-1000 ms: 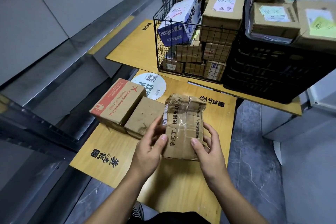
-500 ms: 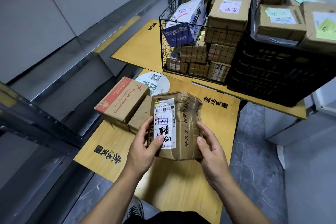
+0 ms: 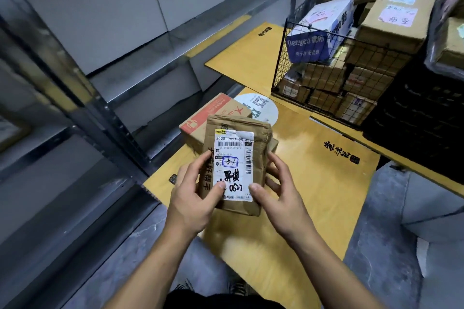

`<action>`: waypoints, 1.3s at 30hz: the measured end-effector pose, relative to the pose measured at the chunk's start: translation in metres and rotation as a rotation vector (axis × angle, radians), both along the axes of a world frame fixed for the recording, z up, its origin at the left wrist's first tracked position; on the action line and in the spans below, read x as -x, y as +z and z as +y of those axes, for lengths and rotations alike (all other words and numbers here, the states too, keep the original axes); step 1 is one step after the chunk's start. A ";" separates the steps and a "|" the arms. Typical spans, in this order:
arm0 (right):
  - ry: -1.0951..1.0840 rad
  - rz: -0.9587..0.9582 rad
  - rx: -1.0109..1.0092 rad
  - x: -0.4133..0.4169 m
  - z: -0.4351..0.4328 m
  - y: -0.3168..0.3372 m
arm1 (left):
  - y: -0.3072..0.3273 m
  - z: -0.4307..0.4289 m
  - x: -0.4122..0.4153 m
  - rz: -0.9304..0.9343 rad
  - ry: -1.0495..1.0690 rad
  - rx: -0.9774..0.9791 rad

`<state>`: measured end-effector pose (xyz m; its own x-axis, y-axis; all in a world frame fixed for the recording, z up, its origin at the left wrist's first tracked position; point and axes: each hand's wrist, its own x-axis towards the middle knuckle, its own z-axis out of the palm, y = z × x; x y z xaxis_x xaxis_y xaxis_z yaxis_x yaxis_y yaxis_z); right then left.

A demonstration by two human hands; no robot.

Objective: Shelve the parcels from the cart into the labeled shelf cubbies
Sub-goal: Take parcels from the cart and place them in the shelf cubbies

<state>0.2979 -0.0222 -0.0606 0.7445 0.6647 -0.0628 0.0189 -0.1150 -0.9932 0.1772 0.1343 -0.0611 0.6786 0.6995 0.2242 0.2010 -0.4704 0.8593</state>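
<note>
I hold a small brown cardboard parcel (image 3: 236, 165) upright above the yellow board, its white shipping label with handwritten marks facing me. My left hand (image 3: 194, 195) grips its left edge, thumb on the label's lower left. My right hand (image 3: 278, 188) grips the right edge, thumb on the label's lower right. Behind the parcel lies a brown box with a red printed end (image 3: 213, 114) on the yellow board (image 3: 313, 183).
A black wire basket (image 3: 334, 75) full of parcels stands at the upper right, with a black crate (image 3: 421, 118) beside it carrying more boxes. Grey metal shelving (image 3: 82, 98) runs along the left. A round white sticker (image 3: 263, 108) lies on the board. Grey floor shows at the right.
The parcel has been turned in my hands so its white label now faces me squarely, and it is raised higher. My view has swung left toward the shelving.
</note>
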 end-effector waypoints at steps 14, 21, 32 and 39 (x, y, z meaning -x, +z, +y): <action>0.291 -0.168 -0.144 0.114 0.163 0.043 | 0.049 0.086 0.144 -0.092 0.378 -0.185; 0.402 -0.049 -0.344 0.191 0.240 0.075 | 0.091 0.138 0.240 -0.100 0.443 -0.309; 0.430 -0.075 -0.530 0.238 0.341 0.165 | 0.192 0.213 0.328 -0.068 0.541 -0.630; 0.435 -0.138 -0.680 0.232 0.408 0.248 | 0.247 0.262 0.357 0.241 0.630 -0.810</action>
<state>0.0658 0.3862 0.1872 0.3828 0.7555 0.5318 0.0504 0.5577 -0.8285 -0.1797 0.3967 0.1863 0.3332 0.6432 0.6894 0.7326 -0.6369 0.2401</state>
